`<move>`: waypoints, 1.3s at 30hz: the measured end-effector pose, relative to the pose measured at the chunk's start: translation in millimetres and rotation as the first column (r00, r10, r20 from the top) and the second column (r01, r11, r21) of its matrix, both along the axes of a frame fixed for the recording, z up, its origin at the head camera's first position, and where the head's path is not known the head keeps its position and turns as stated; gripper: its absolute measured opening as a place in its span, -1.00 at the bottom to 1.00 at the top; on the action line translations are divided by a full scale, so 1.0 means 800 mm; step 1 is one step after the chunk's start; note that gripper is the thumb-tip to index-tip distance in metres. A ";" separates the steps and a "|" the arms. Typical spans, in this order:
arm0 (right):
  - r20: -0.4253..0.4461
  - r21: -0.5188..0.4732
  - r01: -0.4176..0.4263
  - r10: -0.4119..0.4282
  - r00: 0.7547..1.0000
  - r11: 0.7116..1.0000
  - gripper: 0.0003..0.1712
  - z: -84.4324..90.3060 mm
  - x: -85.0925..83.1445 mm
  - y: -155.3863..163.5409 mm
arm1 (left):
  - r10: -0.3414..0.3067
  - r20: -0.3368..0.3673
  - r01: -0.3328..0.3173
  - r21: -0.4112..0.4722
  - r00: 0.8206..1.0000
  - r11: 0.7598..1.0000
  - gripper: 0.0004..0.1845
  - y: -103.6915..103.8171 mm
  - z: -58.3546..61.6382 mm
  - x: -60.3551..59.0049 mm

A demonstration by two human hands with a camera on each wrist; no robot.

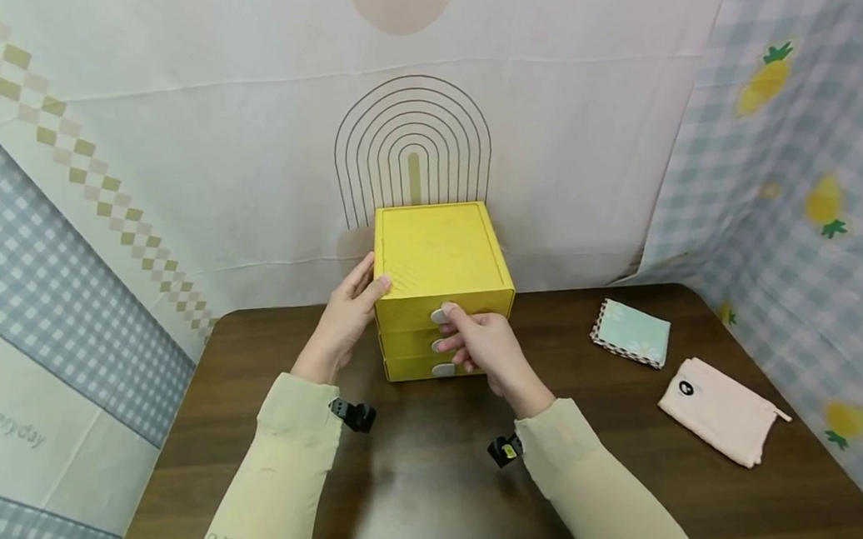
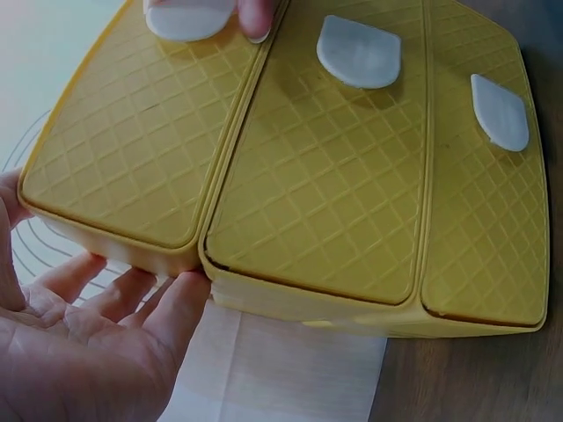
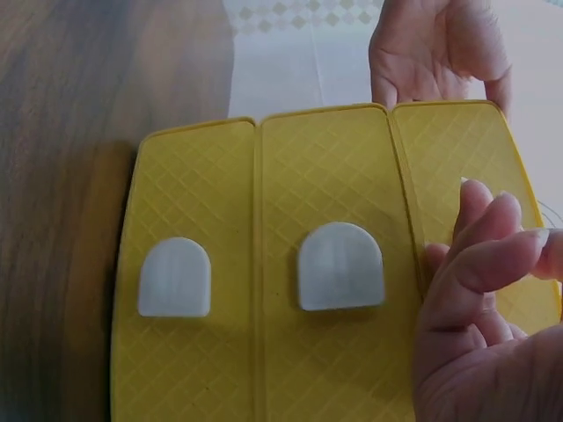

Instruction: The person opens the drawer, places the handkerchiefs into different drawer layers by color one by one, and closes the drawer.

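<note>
A small yellow drawer box with three stacked drawers stands at the back of the table. My left hand rests on its left side, thumb on the top edge and fingers spread along the side wall. At the front, my right hand pinches the white top handle, thumb over it and fingers bent beneath. The right wrist view has that handle hidden behind the hand. Lower down are the white middle handle and bottom handle, both untouched. All three drawer fronts look flush.
To the right on the brown wooden table lie a folded mint cloth with a checked edge and a pale pink pouch. A patterned curtain hangs right behind the box and along both sides.
</note>
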State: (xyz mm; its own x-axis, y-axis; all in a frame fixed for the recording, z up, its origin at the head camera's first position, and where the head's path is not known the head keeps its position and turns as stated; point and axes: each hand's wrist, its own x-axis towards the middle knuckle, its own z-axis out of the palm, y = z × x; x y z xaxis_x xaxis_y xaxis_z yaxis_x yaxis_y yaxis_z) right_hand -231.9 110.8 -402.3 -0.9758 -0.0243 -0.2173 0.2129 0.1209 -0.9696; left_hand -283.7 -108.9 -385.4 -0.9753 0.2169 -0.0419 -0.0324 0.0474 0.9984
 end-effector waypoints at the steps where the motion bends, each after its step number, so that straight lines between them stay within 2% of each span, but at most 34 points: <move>1: -0.004 0.005 -0.005 0.005 1.000 1.000 -0.30 0.001 0.000 0.001 | 0.004 -0.003 -0.004 0.000 1.000 1.000 -0.30 0.000 0.000 0.000; 7: -0.027 0.083 -0.021 0.023 0.999 0.996 -0.25 -0.006 0.010 0.015 | 0.015 0.001 -0.015 -0.005 1.000 1.000 -0.32 0.001 -0.001 0.003; 16: 0.027 0.088 -0.063 0.061 0.998 0.994 -0.19 -0.050 0.017 0.021 | 0.018 -0.006 -0.018 0.004 1.000 1.000 -0.32 0.002 -0.004 0.002; 21: 0.073 0.045 -0.052 0.049 0.996 0.998 -0.19 -0.067 0.010 0.015 | 0.019 -0.008 -0.019 0.019 1.000 1.000 -0.32 0.004 -0.007 0.003; 27: 0.099 -0.027 0.034 -0.031 0.995 0.999 -0.22 -0.079 0.010 0.005 | 0.022 -0.018 -0.022 0.005 1.000 1.000 -0.27 0.008 -0.008 0.006; 35: 0.082 -0.169 0.100 -0.087 0.993 0.980 -0.28 -0.088 0.014 -0.008 | 0.043 -0.007 -0.043 -0.038 0.999 0.998 -0.27 0.008 -0.004 0.006; 39: 0.081 -0.196 0.114 -0.099 0.992 0.974 -0.27 -0.088 0.014 -0.014 | 0.062 -0.009 -0.062 -0.052 0.998 0.997 -0.27 0.006 -0.001 0.004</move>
State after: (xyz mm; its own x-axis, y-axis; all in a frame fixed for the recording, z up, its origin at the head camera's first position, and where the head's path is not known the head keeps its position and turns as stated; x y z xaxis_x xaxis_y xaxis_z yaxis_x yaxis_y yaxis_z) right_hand -221.1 99.4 -473.1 -0.9575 0.0291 -0.2870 0.2828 -0.1003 -0.9539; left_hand -280.9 -103.8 -386.6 -0.9871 0.1538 -0.0445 -0.0296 0.0978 0.9948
